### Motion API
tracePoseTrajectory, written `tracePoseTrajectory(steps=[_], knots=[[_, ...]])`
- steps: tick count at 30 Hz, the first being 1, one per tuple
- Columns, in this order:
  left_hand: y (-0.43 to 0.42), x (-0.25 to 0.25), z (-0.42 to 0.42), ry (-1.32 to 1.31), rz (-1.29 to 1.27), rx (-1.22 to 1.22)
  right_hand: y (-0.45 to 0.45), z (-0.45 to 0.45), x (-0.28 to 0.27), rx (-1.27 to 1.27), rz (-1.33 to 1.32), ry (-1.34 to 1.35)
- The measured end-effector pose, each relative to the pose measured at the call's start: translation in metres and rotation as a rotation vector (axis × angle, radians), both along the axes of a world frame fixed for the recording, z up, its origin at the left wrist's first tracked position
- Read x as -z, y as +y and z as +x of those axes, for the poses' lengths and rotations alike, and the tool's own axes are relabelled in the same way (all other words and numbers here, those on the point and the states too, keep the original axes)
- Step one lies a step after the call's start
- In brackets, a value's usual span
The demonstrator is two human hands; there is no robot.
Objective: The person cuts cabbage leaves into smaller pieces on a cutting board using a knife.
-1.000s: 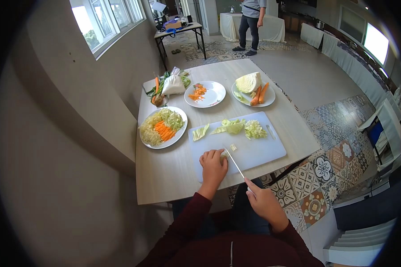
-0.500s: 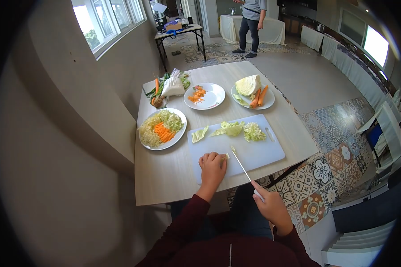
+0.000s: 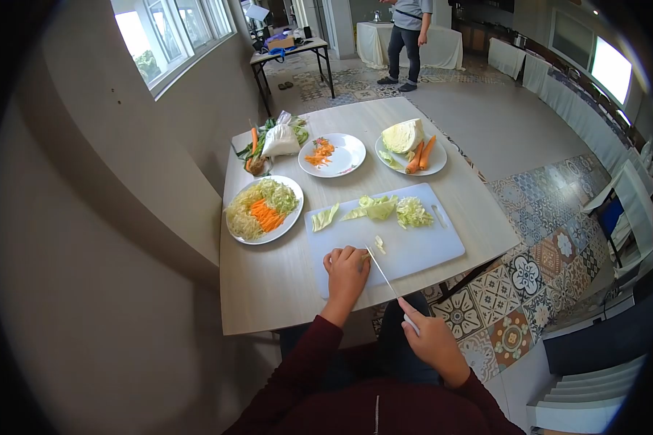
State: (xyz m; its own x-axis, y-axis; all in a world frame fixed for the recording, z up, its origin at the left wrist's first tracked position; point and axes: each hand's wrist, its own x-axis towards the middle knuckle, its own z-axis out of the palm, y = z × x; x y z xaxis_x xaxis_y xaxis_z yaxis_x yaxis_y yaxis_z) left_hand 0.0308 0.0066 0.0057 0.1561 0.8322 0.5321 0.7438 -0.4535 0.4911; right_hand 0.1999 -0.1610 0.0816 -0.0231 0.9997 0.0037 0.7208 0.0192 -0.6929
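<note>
My left hand [image 3: 347,275] rests on the near left part of the white cutting board [image 3: 432,250], its curled fingers pressing down a small cabbage piece mostly hidden beneath them. Wrapped around the white handle of a knife [image 3: 383,273] is my right hand [image 3: 438,342]; the blade's tip end lies right beside my left fingertips. A few thin cut cabbage slices [image 3: 380,245] lie just beyond the blade. Farther up the board are a flat cabbage strip [image 3: 325,217], larger cabbage leaf pieces [image 3: 374,209] and a heap of chopped cabbage [image 3: 414,213].
Left of the board, a plate [image 3: 295,212] holds shredded cabbage and carrot. Behind stand a plate [image 3: 350,154] with carrot shavings, a plate [image 3: 433,168] with a cabbage chunk and carrots, and a plastic bag [image 3: 281,141] among vegetables. A person [image 3: 406,43] stands far back.
My right hand has shifted the knife left, bringing the blade from beyond the small slices to my left fingertips. My left hand stays nearly in place.
</note>
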Motion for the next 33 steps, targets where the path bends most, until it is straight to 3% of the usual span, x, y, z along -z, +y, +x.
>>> tracePoseTrajectory(steps=[10,19,25,33], knots=[[-0.001,-0.001,0.000,0.032,-0.008,-0.011,-0.004,-0.010,-0.002,0.015,-0.044,-0.122],[0.000,0.001,0.000,0.012,-0.014,-0.006,-0.004,-0.005,-0.014,0.006,-0.069,0.109],[0.000,0.000,0.001,0.016,-0.016,-0.004,0.028,-0.010,0.018,-0.005,0.071,0.121],[0.000,0.001,0.001,0.013,0.002,-0.006,0.024,-0.013,0.011,0.009,0.032,0.101]])
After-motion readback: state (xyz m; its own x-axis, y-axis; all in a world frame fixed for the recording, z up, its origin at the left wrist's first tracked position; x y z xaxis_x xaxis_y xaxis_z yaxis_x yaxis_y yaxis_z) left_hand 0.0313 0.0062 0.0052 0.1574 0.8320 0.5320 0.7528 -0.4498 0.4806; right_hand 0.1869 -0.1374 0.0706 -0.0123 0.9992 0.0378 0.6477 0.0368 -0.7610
